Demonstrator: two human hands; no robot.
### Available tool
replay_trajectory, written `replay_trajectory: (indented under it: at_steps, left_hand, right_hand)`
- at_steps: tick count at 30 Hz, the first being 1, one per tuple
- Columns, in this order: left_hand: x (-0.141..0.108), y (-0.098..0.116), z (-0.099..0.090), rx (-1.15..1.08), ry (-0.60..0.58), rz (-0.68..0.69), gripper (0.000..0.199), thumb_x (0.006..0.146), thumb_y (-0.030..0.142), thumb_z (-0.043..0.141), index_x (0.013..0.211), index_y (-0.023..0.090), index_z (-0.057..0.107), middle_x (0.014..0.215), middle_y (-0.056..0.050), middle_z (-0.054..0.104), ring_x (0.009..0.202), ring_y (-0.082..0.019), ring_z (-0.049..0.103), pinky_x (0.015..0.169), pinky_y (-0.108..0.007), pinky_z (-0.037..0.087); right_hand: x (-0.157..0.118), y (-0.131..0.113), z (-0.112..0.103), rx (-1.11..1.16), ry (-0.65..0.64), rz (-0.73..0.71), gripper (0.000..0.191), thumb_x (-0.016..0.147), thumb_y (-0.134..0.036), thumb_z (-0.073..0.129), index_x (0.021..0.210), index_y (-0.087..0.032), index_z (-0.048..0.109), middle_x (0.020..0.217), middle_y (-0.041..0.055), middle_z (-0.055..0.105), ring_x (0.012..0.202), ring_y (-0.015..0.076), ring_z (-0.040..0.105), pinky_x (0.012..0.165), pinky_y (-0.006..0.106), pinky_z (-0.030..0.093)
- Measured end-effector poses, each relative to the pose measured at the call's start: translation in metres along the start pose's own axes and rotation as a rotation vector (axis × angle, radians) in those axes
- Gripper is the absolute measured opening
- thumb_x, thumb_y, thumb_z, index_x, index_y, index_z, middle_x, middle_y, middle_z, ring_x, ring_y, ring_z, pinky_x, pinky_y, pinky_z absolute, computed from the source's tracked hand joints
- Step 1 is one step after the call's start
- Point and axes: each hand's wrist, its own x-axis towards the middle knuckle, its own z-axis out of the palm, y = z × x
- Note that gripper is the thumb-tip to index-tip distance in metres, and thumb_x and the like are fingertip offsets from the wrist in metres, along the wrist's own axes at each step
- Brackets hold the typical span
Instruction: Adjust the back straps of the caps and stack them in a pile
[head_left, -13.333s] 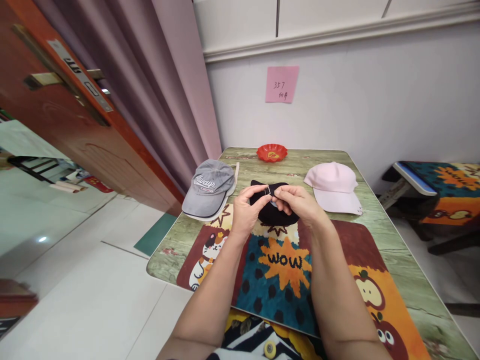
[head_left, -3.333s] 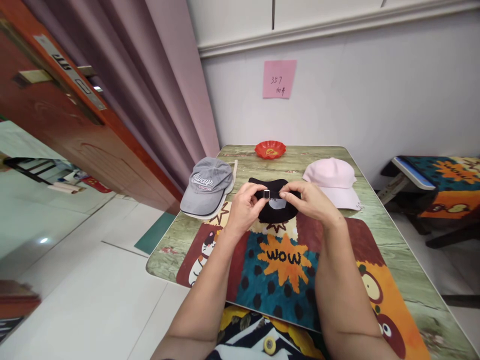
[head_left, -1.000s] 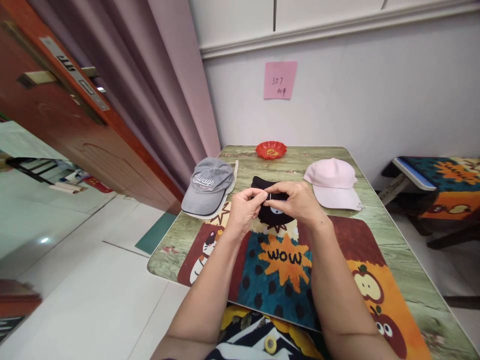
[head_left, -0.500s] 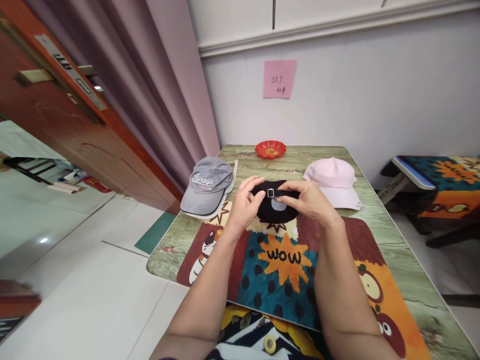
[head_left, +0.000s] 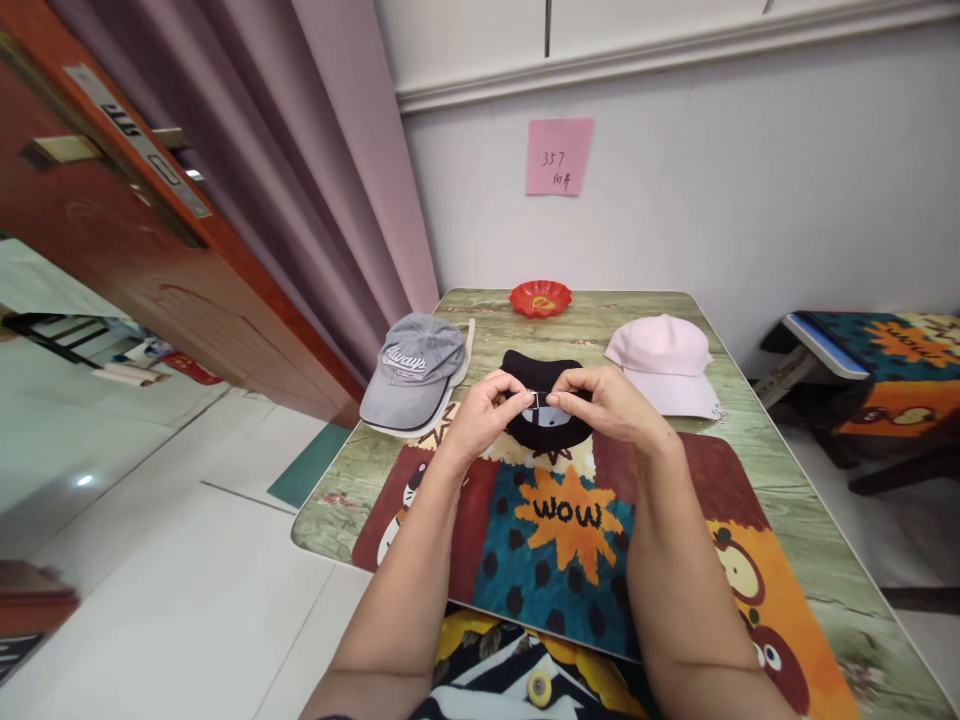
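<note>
A black cap (head_left: 551, 436) rests on the patterned mat, its back strap and small metal buckle (head_left: 535, 406) towards me. My left hand (head_left: 491, 408) pinches the strap beside the buckle with thumb and forefinger. On the other side, my right hand (head_left: 600, 400) pinches the strap just right of the buckle. The fingertips of both hands are close together over the cap's opening. A grey cap (head_left: 414, 365) with white lettering lies to the left, on top of a pale one. To the right sits a light pink cap (head_left: 664, 360).
A red scalloped dish (head_left: 540, 298) stands at the back of the table (head_left: 480, 300). The mat (head_left: 570, 530) covers its near part. A wooden door (head_left: 187, 290) and a curtain are at the left; another table is at the right.
Both hands have drawn closer together at the buckle. The black cap has tilted, so more of its opening and the far black part show.
</note>
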Motion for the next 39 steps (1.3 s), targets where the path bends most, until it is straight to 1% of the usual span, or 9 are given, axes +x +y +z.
replay_trajectory:
  at_steps: [7, 14, 19, 22, 25, 29, 33, 36, 39]
  left_hand:
    - [-0.001, -0.004, -0.004, 0.012, -0.001, -0.012, 0.033, 0.088, 0.048, 0.065, 0.073, 0.018, 0.064, 0.082, -0.002, 0.057, 0.075, -0.015, 0.055, 0.068, -0.027, 0.047]
    - [0.002, -0.005, -0.008, 0.059, -0.086, 0.067, 0.026, 0.092, 0.043, 0.061, 0.099, 0.022, 0.076, 0.094, -0.005, 0.065, 0.089, -0.018, 0.06, 0.082, -0.029, 0.047]
    - [0.005, -0.012, -0.005, 0.069, 0.006, 0.084, 0.025, 0.089, 0.041, 0.066, 0.079, 0.019, 0.072, 0.085, -0.004, 0.062, 0.085, -0.017, 0.06, 0.08, -0.029, 0.047]
    - [0.004, -0.011, -0.007, 0.049, 0.072, 0.053, 0.023, 0.088, 0.042, 0.067, 0.091, 0.02, 0.074, 0.091, -0.004, 0.065, 0.076, -0.014, 0.057, 0.073, -0.026, 0.046]
    - [0.004, -0.015, -0.015, -0.067, 0.258, -0.067, 0.034, 0.089, 0.047, 0.065, 0.112, 0.022, 0.071, 0.081, -0.001, 0.063, 0.059, -0.01, 0.049, 0.058, -0.023, 0.041]
    - [0.005, -0.032, -0.026, 0.027, 0.436, -0.137, 0.031, 0.091, 0.04, 0.059, 0.113, 0.02, 0.069, 0.077, -0.001, 0.063, 0.057, -0.011, 0.051, 0.059, -0.023, 0.045]
    - [0.004, -0.044, -0.031, 0.312, 0.228, -0.012, 0.049, 0.081, 0.012, 0.049, 0.127, 0.021, 0.064, 0.134, -0.011, 0.059, 0.101, -0.019, 0.065, 0.091, -0.034, 0.054]
    - [0.002, -0.041, -0.032, 0.335, 0.05, 0.003, 0.06, 0.075, 0.009, 0.048, 0.131, 0.023, 0.063, 0.154, -0.01, 0.044, 0.141, -0.027, 0.044, 0.113, -0.043, 0.042]
    - [0.0, -0.035, -0.035, 0.28, -0.04, 0.008, 0.06, 0.08, 0.019, 0.054, 0.14, 0.026, 0.057, 0.163, -0.008, 0.035, 0.152, -0.031, 0.029, 0.122, -0.048, 0.03]
  right_hand:
    - [-0.001, 0.001, 0.0, -0.033, -0.028, 0.008, 0.035, 0.091, -0.048, 0.063, 0.073, -0.019, 0.066, 0.065, -0.0018, 0.059, 0.061, 0.0121, 0.047, 0.057, 0.026, 0.033]
    - [0.0, 0.0, -0.001, -0.009, 0.015, 0.029, 0.032, 0.092, -0.048, 0.06, 0.083, -0.02, 0.073, 0.08, 0.0022, 0.072, 0.073, 0.0175, 0.061, 0.066, 0.028, 0.043]
    - [0.003, -0.002, 0.004, -0.069, 0.045, 0.048, 0.035, 0.092, -0.047, 0.06, 0.073, -0.02, 0.07, 0.07, 0.0008, 0.07, 0.065, 0.0162, 0.06, 0.062, 0.028, 0.044]
    - [0.004, 0.001, 0.002, -0.02, 0.131, -0.002, 0.026, 0.094, -0.043, 0.06, 0.091, -0.022, 0.076, 0.091, 0.0028, 0.077, 0.084, 0.0198, 0.069, 0.077, 0.03, 0.051]
    - [0.001, 0.015, -0.007, 0.04, 0.309, -0.027, 0.03, 0.098, -0.041, 0.055, 0.109, -0.023, 0.075, 0.113, 0.006, 0.076, 0.107, 0.0234, 0.069, 0.094, 0.035, 0.052]
    - [-0.011, 0.051, -0.023, -0.097, 0.494, 0.126, 0.029, 0.096, -0.038, 0.054, 0.107, -0.022, 0.076, 0.109, 0.0084, 0.077, 0.105, 0.0271, 0.071, 0.096, 0.043, 0.053]
    - [-0.021, 0.072, -0.032, -0.257, 0.318, 0.29, 0.03, 0.087, -0.029, 0.062, 0.113, -0.023, 0.075, 0.114, 0.0093, 0.076, 0.103, 0.0305, 0.071, 0.095, 0.048, 0.053]
    - [-0.024, 0.064, -0.035, -0.175, 0.174, 0.263, 0.04, 0.084, -0.03, 0.064, 0.123, -0.023, 0.07, 0.127, 0.0099, 0.072, 0.114, 0.0309, 0.067, 0.096, 0.047, 0.053]
    - [-0.023, 0.046, -0.036, -0.073, 0.125, 0.133, 0.045, 0.084, -0.033, 0.067, 0.128, -0.026, 0.067, 0.137, 0.0067, 0.066, 0.13, 0.0299, 0.058, 0.109, 0.047, 0.046]
